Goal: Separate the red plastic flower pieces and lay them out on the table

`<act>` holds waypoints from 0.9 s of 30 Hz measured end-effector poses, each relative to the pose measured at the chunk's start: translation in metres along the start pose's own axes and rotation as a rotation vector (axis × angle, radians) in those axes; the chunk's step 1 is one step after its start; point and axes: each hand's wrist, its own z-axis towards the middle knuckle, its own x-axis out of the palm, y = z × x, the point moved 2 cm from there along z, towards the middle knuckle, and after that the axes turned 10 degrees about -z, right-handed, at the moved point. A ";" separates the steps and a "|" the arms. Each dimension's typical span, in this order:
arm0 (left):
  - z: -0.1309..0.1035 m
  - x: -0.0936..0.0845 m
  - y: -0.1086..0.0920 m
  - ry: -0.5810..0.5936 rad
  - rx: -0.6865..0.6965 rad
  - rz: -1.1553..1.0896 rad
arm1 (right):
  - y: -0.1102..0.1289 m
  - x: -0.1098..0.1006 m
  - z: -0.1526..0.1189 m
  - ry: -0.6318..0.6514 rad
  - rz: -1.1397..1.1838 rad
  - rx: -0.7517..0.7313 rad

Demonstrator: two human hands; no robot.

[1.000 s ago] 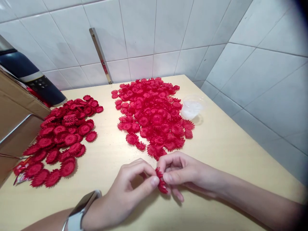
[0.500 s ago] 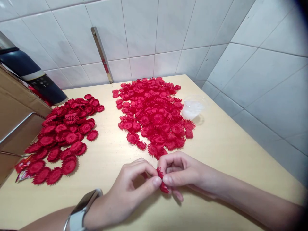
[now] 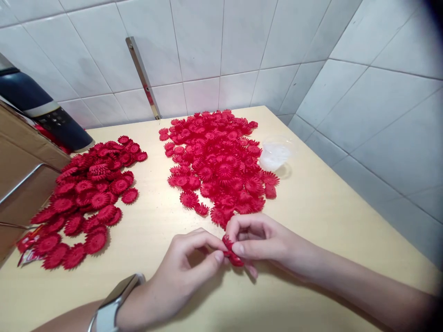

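Between my two hands is a small red piece with a toothed edge (image 3: 235, 259), held just above the table near its front. My left hand (image 3: 188, 272), with a watch (image 3: 121, 290) on its wrist, pinches the left side of the piece between thumb and forefinger. The thumb and forefinger of my right hand (image 3: 261, 242) grip its upper right part. Just beyond my hands lies a big pile of red toothed rosettes (image 3: 221, 161). A second pile of flatter, darker red discs (image 3: 98, 200) is to the left.
A clear plastic cup (image 3: 275, 154) with whitish contents stands right of the big pile. At the left are a cardboard box (image 3: 26, 152), a dark bottle (image 3: 44, 110) and a small red wrapper (image 3: 29, 242). Tiled walls (image 3: 238, 41) border the table (image 3: 311, 221).
The red piece has turned between my fingers and shows more of its folded lower part. My left fingertips have shifted slightly left along it. The whole view has moved a little.
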 end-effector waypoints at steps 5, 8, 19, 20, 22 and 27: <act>0.002 0.001 0.000 -0.021 -0.031 -0.098 | 0.000 -0.001 0.001 -0.023 0.012 -0.006; 0.002 0.000 0.001 -0.029 -0.052 -0.124 | 0.000 -0.001 0.001 -0.020 -0.004 -0.019; 0.001 -0.001 0.005 -0.049 -0.034 -0.100 | 0.000 0.000 -0.002 0.008 -0.044 -0.014; 0.001 -0.001 0.006 -0.047 -0.028 -0.091 | 0.000 0.000 -0.003 -0.001 -0.059 0.000; 0.000 -0.001 0.006 -0.042 -0.026 -0.085 | -0.001 0.000 -0.002 -0.020 -0.090 0.018; 0.000 -0.002 0.004 -0.063 -0.011 -0.070 | -0.002 -0.002 0.001 -0.048 -0.138 0.040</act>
